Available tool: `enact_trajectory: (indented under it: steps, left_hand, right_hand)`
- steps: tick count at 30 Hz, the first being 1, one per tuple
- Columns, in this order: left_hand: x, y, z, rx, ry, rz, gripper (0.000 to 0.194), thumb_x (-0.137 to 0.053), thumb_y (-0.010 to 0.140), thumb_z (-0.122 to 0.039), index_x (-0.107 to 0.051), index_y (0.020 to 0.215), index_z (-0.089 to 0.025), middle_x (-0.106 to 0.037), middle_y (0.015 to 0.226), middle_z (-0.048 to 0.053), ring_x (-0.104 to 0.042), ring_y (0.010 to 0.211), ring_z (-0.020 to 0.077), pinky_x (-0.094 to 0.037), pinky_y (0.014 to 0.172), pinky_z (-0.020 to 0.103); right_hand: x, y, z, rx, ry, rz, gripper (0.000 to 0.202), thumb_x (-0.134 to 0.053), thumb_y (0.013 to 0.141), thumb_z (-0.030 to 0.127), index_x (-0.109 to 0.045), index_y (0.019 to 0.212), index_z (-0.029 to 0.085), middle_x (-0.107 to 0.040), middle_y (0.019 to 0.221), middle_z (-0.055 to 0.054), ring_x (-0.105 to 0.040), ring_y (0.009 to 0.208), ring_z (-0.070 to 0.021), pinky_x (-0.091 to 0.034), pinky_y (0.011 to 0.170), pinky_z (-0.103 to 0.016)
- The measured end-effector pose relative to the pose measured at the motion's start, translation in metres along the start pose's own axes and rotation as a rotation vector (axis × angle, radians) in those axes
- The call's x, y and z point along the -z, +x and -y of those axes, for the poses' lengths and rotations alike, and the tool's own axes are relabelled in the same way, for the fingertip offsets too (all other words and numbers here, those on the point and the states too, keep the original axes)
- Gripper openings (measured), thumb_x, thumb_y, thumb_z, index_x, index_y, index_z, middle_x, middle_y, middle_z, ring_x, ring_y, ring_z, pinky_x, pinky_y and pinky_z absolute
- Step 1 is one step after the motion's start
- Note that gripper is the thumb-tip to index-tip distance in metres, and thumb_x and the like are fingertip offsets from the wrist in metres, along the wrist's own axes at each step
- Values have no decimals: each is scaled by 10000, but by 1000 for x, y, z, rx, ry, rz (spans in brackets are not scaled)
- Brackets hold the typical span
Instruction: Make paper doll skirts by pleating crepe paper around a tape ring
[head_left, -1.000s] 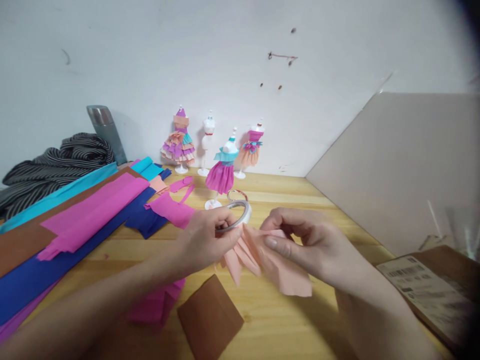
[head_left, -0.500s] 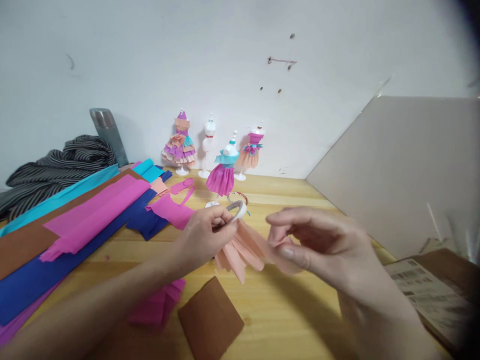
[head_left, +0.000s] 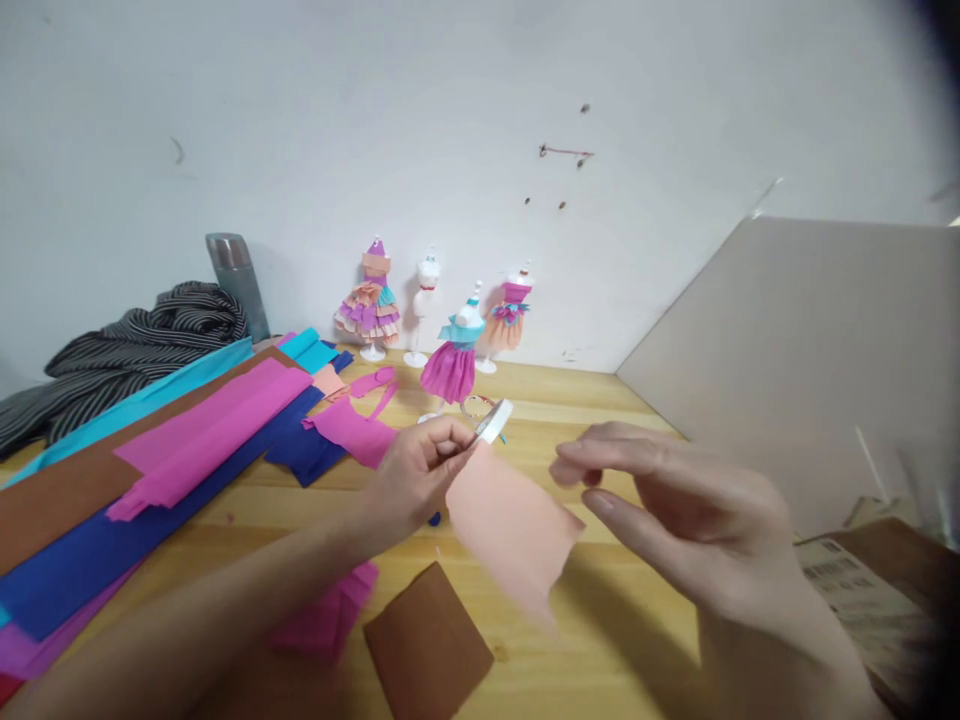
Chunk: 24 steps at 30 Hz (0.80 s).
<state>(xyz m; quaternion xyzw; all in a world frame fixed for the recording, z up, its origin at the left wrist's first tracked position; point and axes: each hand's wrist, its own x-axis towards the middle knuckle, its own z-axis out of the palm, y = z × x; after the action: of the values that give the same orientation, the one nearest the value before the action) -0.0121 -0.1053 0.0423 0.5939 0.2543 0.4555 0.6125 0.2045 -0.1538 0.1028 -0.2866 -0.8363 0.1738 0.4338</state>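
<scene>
My left hand (head_left: 420, 478) pinches the top edge of a peach piece of crepe paper (head_left: 510, 530) and also holds a white roll of tape (head_left: 495, 421) against it. The paper hangs spread out over the table, its lower end blurred. To the right of the paper, my right hand (head_left: 667, 510) hovers with thumb and fingers apart and nothing visible between them. Below the paper lies a brown square of paper (head_left: 429, 645). A folded magenta piece (head_left: 326, 612) is partly hidden behind my left forearm.
Small dress forms stand along the wall, the nearest in a turquoise and magenta dress (head_left: 450, 368). Coloured paper strips (head_left: 217, 425), a striped cloth (head_left: 150, 340) and a grey bottle (head_left: 238, 285) fill the left side. A cardboard box (head_left: 877, 580) stands at right.
The peach paper has gone from gathered folds to a spread sheet. My right hand has moved right, off the paper, and its fingers have parted. The tape roll has tilted in my left hand.
</scene>
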Motion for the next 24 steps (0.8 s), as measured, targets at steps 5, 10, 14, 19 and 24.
enact_trajectory:
  steps: [5, 10, 14, 19, 24]
  left_hand:
    - [3, -1, 0, 4, -90, -27, 506, -728, 687, -606, -537, 801, -152, -566, 708, 5, -527, 609, 107, -398, 562, 223]
    - [2, -1, 3, -33, -56, -73, 463, -706, 732, -572, -534, 807, -149, -568, 688, -2, -505, 585, 96, -387, 553, 216]
    - [1, -1, 8, -149, 5, -62, 379, -628, 830, -516, -540, 817, -148, -556, 708, 1, -497, 612, 94, -379, 568, 212]
    - [0, -7, 9, -212, 183, -59, 288, -547, 909, -425, -540, 822, -150, -570, 741, 23, -509, 662, 111, -384, 592, 222]
    - [-2, -9, 7, -160, 203, -97, 284, -547, 905, -421, -549, 821, -149, -593, 738, 34, -525, 657, 122, -390, 590, 231]
  right_hand:
    - [0, 4, 4, 71, -365, 460, 853, -629, 765, 63, -285, 1509, 301, -224, 1594, -89, -239, 1451, -318, -379, 1107, -481]
    - [-26, 3, -8, 147, -408, 329, 730, -503, 871, 63, -238, 1522, 261, -161, 1608, -115, -163, 1476, -286, -315, 1133, -521]
    - [-34, 6, -15, 166, -303, 152, 606, -513, 875, 58, -408, 1438, 257, -382, 1509, -136, -376, 1395, -265, -397, 1100, -466]
    - [-32, 12, -13, 293, -273, 16, 345, -592, 878, 128, -603, 1210, 224, -598, 1277, -156, -552, 1234, -269, -453, 1046, -468]
    - [-33, 12, -14, 372, -371, -11, 276, -594, 873, 137, -619, 1148, 148, -627, 1201, -198, -521, 1252, -318, -484, 978, -503]
